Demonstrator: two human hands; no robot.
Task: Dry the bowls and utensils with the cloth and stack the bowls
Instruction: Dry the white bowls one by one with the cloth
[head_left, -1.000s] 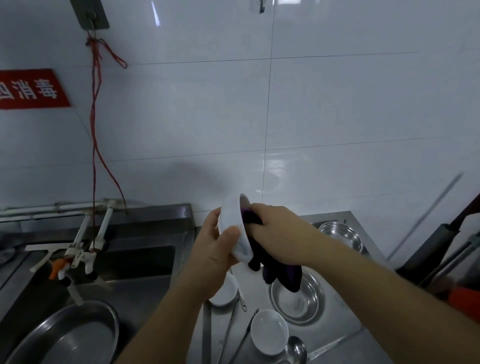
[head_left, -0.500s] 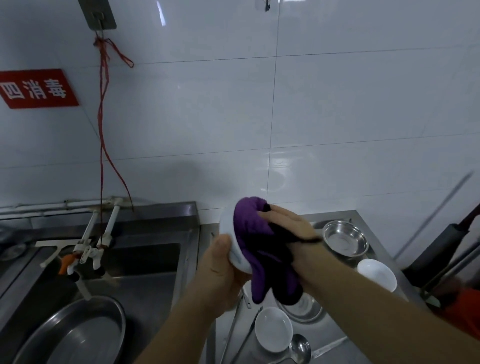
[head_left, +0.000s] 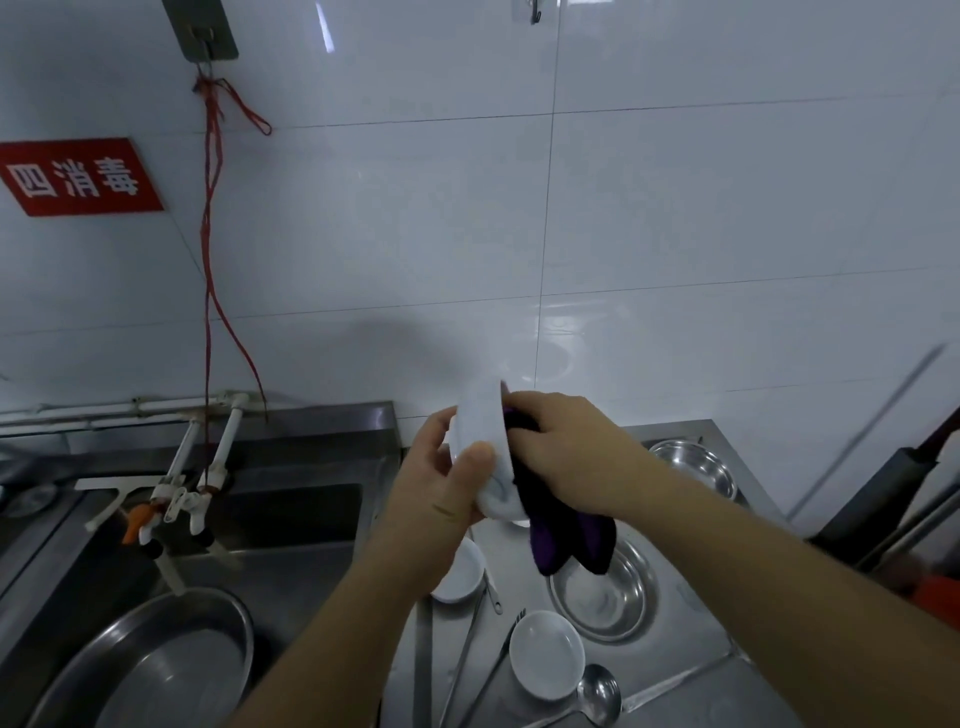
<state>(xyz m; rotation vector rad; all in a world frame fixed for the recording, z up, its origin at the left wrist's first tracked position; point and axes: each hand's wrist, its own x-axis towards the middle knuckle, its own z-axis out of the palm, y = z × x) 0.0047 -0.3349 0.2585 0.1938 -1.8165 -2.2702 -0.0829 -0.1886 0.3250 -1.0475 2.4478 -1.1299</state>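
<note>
The left hand (head_left: 441, 483) gripped a white bowl (head_left: 485, 447) held on edge above the counter (head_left: 691, 670); the right hand (head_left: 566, 452) pressed the purple cloth (head_left: 566, 535) inside, fingers curled on it. Other bowls, spoon (head_left: 597, 693) lay unstacked, seemingly undried

Both forearms bare; left hand (head_left: 439, 486) and right hand (head_left: 569, 449) seemingly without gloves or rings.
</note>
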